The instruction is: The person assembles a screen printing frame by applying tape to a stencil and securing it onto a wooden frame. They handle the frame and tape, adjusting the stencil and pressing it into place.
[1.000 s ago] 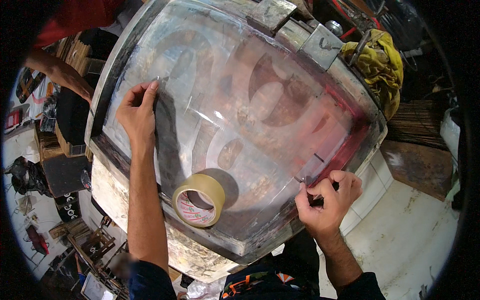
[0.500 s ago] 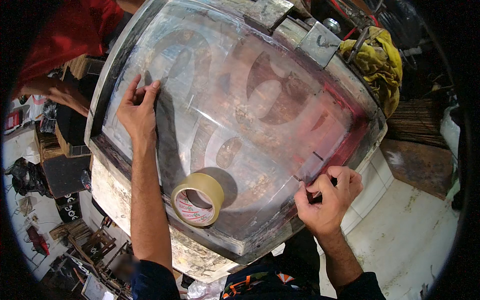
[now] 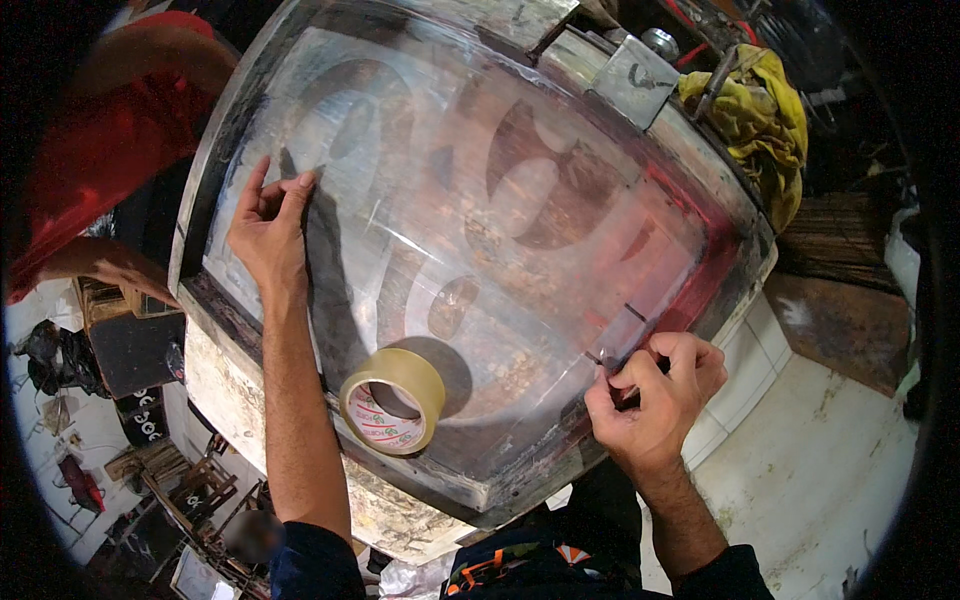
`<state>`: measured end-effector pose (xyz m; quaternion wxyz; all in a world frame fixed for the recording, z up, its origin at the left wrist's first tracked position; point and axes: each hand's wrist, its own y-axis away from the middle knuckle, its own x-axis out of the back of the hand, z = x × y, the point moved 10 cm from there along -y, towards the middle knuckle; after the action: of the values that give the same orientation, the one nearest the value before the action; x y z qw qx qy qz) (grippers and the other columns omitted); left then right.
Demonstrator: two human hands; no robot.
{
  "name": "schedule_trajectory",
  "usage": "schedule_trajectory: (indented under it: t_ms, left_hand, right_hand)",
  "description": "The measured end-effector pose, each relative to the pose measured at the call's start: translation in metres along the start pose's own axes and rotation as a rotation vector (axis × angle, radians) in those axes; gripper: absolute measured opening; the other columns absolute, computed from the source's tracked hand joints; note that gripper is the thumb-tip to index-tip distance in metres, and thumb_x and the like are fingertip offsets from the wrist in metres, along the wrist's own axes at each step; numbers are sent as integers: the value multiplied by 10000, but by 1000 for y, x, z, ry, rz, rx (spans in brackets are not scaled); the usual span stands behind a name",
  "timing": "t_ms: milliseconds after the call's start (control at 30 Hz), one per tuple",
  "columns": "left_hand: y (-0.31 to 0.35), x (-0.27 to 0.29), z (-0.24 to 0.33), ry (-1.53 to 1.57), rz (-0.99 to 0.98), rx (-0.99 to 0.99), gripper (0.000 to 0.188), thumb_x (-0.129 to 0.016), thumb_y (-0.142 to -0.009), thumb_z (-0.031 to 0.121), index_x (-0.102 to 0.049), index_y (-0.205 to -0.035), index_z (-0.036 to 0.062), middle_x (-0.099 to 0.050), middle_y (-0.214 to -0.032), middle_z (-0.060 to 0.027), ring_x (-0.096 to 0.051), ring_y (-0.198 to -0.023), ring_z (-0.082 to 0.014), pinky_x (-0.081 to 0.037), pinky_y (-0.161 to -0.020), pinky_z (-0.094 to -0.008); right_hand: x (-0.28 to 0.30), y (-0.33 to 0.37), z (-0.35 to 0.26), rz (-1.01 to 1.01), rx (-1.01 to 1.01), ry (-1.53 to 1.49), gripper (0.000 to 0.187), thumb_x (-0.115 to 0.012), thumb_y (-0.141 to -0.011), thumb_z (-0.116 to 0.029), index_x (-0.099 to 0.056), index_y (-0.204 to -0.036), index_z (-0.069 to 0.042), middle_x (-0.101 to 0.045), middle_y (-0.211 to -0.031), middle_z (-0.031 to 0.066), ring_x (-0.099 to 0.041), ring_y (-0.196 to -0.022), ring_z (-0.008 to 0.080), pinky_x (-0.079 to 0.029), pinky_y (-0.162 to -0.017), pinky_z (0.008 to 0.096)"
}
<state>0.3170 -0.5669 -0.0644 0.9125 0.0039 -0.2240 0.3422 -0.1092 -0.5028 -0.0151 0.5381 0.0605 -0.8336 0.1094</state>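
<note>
Head view: my left hand (image 3: pixel 270 238) and right hand (image 3: pixel 652 405) half-curl at the framed panel (image 3: pixel 500 435), whether gripping anything I cannot tell.

The camera sat on the person's head, the left of a side-by-side pair, and faced steeply down. It was near enough that the framed screen (image 3: pixel 540 325), with the left hand (image 3: pixel 272 235) and right hand (image 3: pixel 655 395) above it, filled the middle. The wide fisheye also took in pale floor (image 3: pixel 790 480), bending edges toward its dark rim.
</note>
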Motion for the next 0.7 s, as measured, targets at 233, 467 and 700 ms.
schedule_trajectory:
  t_ms: [233,467,700]
  left_hand:
    - [-1,0,-3,32,-27,-9,606,-830,-889,64,-562,-1406,-101,-734,-916,-21,-650,-863,-79,-507,-872,-227]
    - [-3,1,-7,22,-4,4,663,-845,-878,89,-537,-1437,-90,-734,-928,-15,-640,-874,-75,-492,-878,-223]
    - [-1,1,3,-37,7,-14,788,-882,-829,91,-474,-1466,-128,-739,-899,-36,-631,-825,-70,-497,-844,-215]
  right_hand:
    - [1,0,0,0,1,-34,268,-833,-586,-162,-572,-646,-141,-538,-1023,69,-479,-1040,347,-330,-943,496]
    - [4,-1,-1,22,1,-25,270,-823,-617,-177,-555,-652,-177,-553,-961,29,-533,-984,315,-338,-911,497]
    - [2,0,-2,16,-2,-46,294,-836,-590,-152,-547,-642,-143,-523,-1003,52,-467,-1042,337,-329,-943,497]
